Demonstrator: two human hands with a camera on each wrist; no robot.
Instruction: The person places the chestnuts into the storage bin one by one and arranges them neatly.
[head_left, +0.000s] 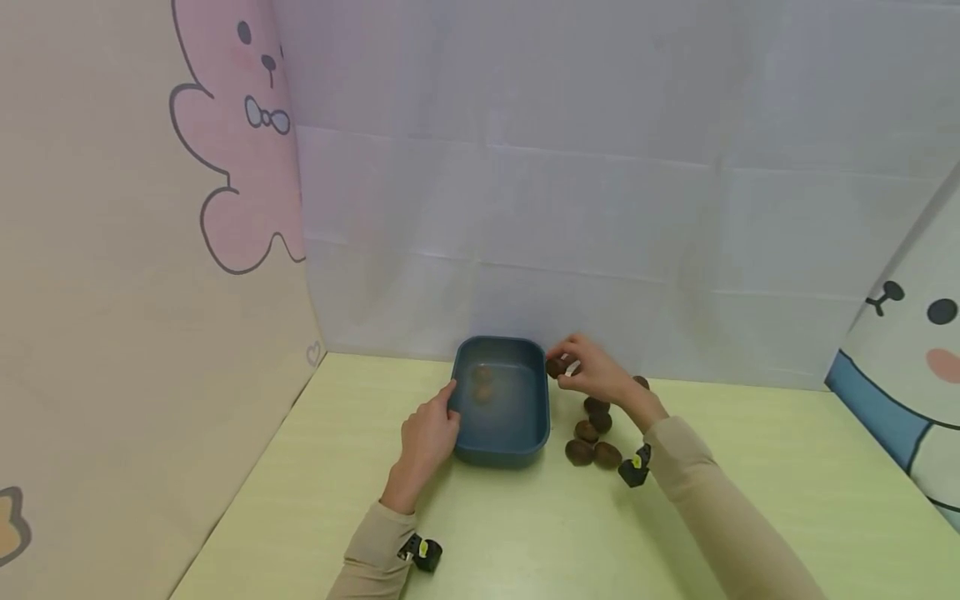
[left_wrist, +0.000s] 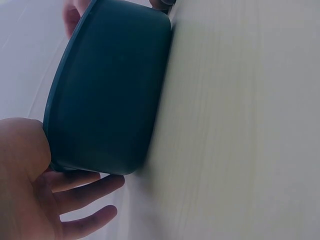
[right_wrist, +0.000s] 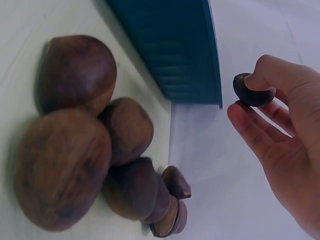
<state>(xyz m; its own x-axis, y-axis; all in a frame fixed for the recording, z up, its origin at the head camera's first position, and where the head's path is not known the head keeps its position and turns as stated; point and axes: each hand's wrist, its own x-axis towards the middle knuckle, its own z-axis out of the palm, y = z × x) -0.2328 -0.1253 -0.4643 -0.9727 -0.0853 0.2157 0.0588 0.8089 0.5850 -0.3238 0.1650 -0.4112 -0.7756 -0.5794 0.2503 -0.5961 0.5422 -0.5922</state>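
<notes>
My right hand pinches a dark brown chestnut between thumb and fingers, just outside the right rim of a blue rectangular box. My left hand grips the left side of the box, its thumb at the rim and its fingers along the outer wall. Two brown, blurred chestnuts show inside the box toward its back. To the right of the box, beneath my right forearm, several more chestnuts lie in a loose group, seen large in the right wrist view.
The box stands on a pale yellow-green table, close to a white sheet that hangs behind it. A cream panel with a pink bear rises at the left. Another printed panel borders the right side.
</notes>
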